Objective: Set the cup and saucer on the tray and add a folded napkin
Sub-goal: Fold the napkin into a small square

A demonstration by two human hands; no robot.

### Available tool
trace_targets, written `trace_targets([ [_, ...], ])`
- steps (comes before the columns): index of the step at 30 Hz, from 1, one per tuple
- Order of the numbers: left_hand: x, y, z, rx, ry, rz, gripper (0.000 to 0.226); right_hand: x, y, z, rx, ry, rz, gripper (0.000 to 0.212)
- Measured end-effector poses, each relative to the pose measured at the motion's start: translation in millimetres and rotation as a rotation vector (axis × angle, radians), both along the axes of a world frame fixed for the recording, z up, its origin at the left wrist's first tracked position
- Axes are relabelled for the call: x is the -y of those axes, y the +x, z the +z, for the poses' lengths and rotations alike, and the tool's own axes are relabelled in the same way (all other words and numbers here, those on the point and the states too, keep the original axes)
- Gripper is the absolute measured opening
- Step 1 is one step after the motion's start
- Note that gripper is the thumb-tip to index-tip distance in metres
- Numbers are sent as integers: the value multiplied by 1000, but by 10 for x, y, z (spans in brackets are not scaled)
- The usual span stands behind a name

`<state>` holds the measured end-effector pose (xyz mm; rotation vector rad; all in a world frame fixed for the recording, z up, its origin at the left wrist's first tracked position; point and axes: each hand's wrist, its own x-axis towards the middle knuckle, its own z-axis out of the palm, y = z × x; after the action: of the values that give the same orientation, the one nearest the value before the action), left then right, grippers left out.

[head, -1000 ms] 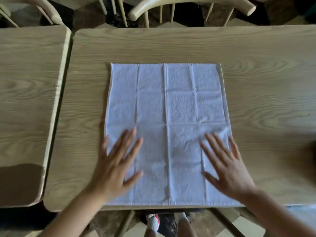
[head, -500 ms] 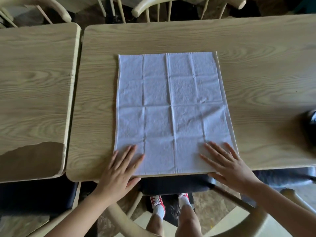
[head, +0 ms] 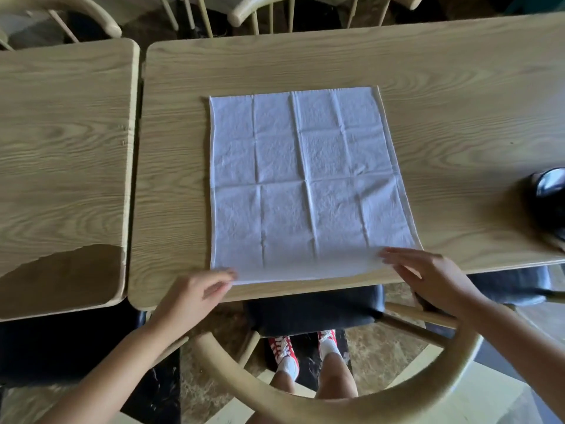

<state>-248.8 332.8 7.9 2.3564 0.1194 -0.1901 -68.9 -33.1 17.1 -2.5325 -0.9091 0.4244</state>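
Observation:
A white cloth napkin (head: 305, 185) lies spread flat on the wooden table (head: 443, 117), its fold creases showing as a grid. My left hand (head: 195, 295) is at the napkin's near left corner, fingers and thumb pinched on its edge. Over the near right corner, my right hand (head: 428, 276) has its fingers on top and its thumb below the hem. Between my hands the near edge bows slightly off the table. No cup, saucer or tray is clearly visible.
A dark glossy object (head: 547, 194) sits at the table's right edge, cut off by the frame. A second wooden table (head: 61, 148) adjoins on the left. A curved wooden chair back (head: 305, 402) is right in front of me, with more chairs (head: 305, 13) across the table.
Both hands slid back from lying flat on the napkin to its near corners and closed on the edge. The view pulled back and tilted down, bringing the dark object into sight.

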Motion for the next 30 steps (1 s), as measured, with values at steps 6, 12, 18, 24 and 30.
trace_targets([
  [6, -177, 264, 253, -183, -98, 97, 17, -115, 316, 194, -278, -225, -37, 18],
  [12, -210, 216, 427, -629, -360, -58, 18, -52, 358, 403, -735, -469, 88, 12],
  [18, -323, 354, 646, -613, -508, -76, 17, -109, 560, 622, -741, -367, 61, 14],
  [24, -503, 913, 732, -97, -260, 165, 18, -313, 1039, 648, -432, -45, -108, 30],
  [30, -640, 1609, 507, -22, 85, 188, 13, -681, 1527, 404, -158, -24, -117, 20],
])
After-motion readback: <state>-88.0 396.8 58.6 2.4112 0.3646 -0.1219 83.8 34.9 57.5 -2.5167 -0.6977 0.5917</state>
